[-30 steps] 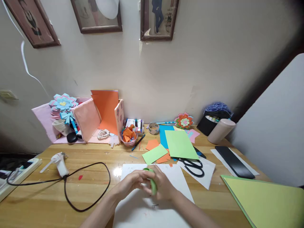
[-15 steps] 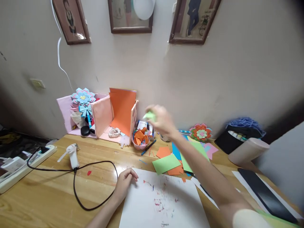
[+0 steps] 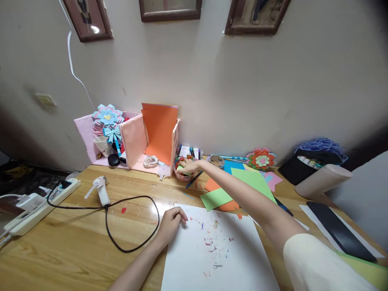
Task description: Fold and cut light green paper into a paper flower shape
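Note:
My left hand (image 3: 172, 222) rests on its side at the left edge of a marked white sheet (image 3: 194, 258). Its fingers are loosely bent, apart, with nothing in them. My right hand (image 3: 189, 166) reaches far forward into a small pink bowl (image 3: 183, 178) of paper scraps. Under its fingers is a green piece of paper (image 3: 181, 166), pressed in among the orange and red scraps. The fingers hide part of the bowl. To the right of the bowl lie a green sheet (image 3: 216, 199) and orange sheets (image 3: 212, 184).
A pink box (image 3: 131, 139) with orange paper and paper flowers stands at the back left. Markers (image 3: 190, 151) and a tape roll (image 3: 217, 161) are near the bowl. A small white fan (image 3: 101, 192) with a black cable (image 3: 133, 250) lies left, a phone (image 3: 341, 230) right.
My right hand has come down from above the bowl into it with the green paper. My left hand stays by the sheet's edge. The view has tilted down a little.

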`<state>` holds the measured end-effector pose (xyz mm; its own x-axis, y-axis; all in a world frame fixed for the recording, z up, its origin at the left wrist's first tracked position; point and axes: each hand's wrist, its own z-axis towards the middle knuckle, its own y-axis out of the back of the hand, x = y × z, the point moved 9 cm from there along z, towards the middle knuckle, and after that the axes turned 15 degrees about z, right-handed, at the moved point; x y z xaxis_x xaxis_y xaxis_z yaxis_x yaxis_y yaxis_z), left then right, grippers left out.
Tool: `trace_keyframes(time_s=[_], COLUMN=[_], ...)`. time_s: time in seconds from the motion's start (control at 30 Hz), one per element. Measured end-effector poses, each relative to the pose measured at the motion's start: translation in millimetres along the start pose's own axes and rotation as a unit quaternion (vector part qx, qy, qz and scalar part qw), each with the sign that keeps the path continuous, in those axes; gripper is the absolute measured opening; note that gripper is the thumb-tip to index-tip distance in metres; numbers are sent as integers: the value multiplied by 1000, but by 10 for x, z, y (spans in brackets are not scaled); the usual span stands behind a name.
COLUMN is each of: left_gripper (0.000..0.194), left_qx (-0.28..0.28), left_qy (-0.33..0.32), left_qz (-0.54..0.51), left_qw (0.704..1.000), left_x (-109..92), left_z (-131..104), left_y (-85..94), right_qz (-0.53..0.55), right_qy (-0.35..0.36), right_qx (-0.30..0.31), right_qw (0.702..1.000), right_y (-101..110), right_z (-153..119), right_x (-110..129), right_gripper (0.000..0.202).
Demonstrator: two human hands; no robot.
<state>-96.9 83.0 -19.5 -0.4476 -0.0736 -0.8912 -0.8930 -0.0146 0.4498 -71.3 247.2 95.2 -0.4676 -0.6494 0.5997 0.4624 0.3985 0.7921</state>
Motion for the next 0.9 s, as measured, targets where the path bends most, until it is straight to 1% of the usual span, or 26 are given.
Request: trace_keyframes(time_s=[0.1, 0.17, 0.23, 0.27, 0.33, 0.4, 0.47, 0.53, 0.57, 0.6, 0.63, 0.67, 0.73, 0.83, 0.9], left_gripper=[24, 24, 24, 23, 23, 23, 23, 23, 23, 24, 25, 26, 27, 31, 36], left_qx=[-4, -1, 1, -1, -1, 0, 6, 30, 39, 53, 68, 84, 113, 124, 119], left_qy=[-10, -14, -19, -22, -25, -25, -34, -57, -69, -83, -99, -114, -140, -204, -250], left_qz=[15, 20, 26, 33, 51, 73, 100, 126, 141, 156, 173, 191, 230, 278, 314], left_qw=[1000, 1000, 999, 999, 998, 997, 994, 990, 987, 983, 978, 971, 956, 931, 908], left_x=[-18, -27, -34, -38, -41, -35, -49, -96, -132, -180, -241, -314, -480, -794, -951], left_z=[-4, -1, 5, 8, 7, -9, -43, -89, -109, -127, -140, -145, -126, -9, 121], left_y=[14, 16, 21, 29, 37, 40, 18, -69, -124, -200, -292, -401, -655, -1068, -1336], right_qz=[1, 0, -4, -7, -11, -15, -18, -23, -34, -49, -64, -76, -97, -117, -121], right_qy=[-1, -2, -7, -14, -40, -78, -128, -183, -207, -226, -239, -251, -272, -291, -277], right_qx=[22, 18, -22, -54, -114, -158, -189, -202, -196, -196, -201, -210, -227, -240, -249], right_qw=[1000, 1000, 1000, 998, 993, 984, 973, 962, 958, 953, 948, 942, 930, 919, 920], right_y=[119, 226, 362, 436, 533, 554, 516, 431, 371, 331, 307, 294, 289, 306, 336], right_z=[-5, -81, -282, -448, -923, -1548, -2233, -2848, -3087, -3275, -3408, -3488, -3513, -3339, -3167], right_x=[-60, -92, -144, -191, -348, -593, -906, -1224, -1356, -1459, -1533, -1582, -1629, -1611, -1565], right_gripper=[32, 36, 37, 37, 39, 40, 42, 51, 58, 63, 65, 66, 66, 63, 64])
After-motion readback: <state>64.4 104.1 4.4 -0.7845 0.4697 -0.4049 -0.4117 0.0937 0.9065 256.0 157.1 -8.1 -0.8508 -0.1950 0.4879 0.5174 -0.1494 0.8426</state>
